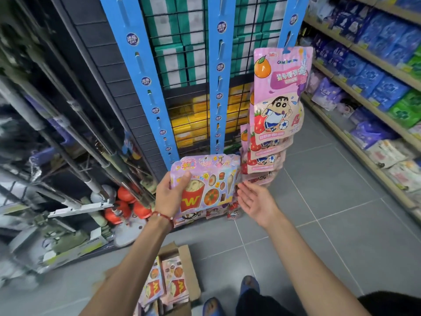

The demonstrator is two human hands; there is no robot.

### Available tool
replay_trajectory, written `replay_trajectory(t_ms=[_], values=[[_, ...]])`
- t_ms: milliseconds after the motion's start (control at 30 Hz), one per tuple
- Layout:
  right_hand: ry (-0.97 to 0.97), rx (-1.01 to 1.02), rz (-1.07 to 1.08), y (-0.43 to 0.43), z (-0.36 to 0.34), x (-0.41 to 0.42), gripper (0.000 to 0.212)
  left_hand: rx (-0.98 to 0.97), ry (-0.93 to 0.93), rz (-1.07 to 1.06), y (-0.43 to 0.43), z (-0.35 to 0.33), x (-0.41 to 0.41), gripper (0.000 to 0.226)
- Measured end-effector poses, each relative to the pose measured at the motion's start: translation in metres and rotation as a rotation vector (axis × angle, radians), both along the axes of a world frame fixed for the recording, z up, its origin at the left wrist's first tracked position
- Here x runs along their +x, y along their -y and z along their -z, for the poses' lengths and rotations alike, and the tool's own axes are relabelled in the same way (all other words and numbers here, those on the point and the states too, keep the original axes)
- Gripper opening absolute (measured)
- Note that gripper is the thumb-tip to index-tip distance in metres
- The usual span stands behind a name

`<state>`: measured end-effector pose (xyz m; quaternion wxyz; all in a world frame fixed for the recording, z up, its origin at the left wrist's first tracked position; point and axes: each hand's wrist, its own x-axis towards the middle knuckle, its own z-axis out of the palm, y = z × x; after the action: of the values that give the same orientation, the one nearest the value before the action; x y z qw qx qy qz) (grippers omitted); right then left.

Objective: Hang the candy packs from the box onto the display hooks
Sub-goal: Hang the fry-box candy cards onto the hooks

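My left hand [169,197] grips a stack of pink candy packs [211,185] printed with fries and burgers, held low in front of the middle blue hanging strip [219,71]. My right hand [252,201] is open, palm up, just right of the stack and holding nothing. An open cardboard box [190,274] on the floor by my feet holds more of the same packs [176,283]. Pink cartoon-boy candy packs [280,94] hang in a column from the right blue strip [293,21]. The left blue strip [139,65] carries no packs.
A black wire grid [189,53] backs the strips, with green and yellow boxes behind it. Metal poles and orange balls [126,195] crowd the left. Shelves of blue and green packets [376,83] line the right. Grey tiled floor [319,201] lies between; my blue slippers [249,285] stand below.
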<state>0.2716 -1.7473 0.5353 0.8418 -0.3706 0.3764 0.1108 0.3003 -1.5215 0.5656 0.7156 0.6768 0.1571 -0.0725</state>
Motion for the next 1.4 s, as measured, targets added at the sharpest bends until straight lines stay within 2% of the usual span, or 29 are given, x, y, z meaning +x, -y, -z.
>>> replay_trajectory(t_ms=[200,400,567,700,1000,1200,1400], values=[[-0.056,-0.022,-0.007,0.001,0.015,0.01,0.01,0.028,-0.064,-0.015,0.004,0.021,0.014,0.024],[-0.125,-0.046,-0.043,0.005,0.029,0.031,0.008,0.028,-0.016,0.032,0.02,0.027,0.039,0.013],[-0.171,-0.035,-0.085,0.005,0.04,0.048,0.009,-0.003,-0.018,0.071,0.029,0.031,0.056,0.028],[-0.196,-0.033,-0.087,0.007,0.042,0.055,0.009,0.004,-0.03,0.062,0.032,0.034,0.068,0.019],[-0.186,-0.033,-0.082,0.006,0.041,0.062,0.02,0.038,0.037,0.107,0.046,0.03,0.09,0.01],[-0.172,-0.029,-0.066,0.006,0.037,0.065,0.009,-0.021,0.012,0.077,0.047,0.033,0.093,0.017],[-0.159,-0.022,-0.075,0.008,0.035,0.068,0.018,-0.008,-0.019,0.063,0.046,0.036,0.093,0.02]])
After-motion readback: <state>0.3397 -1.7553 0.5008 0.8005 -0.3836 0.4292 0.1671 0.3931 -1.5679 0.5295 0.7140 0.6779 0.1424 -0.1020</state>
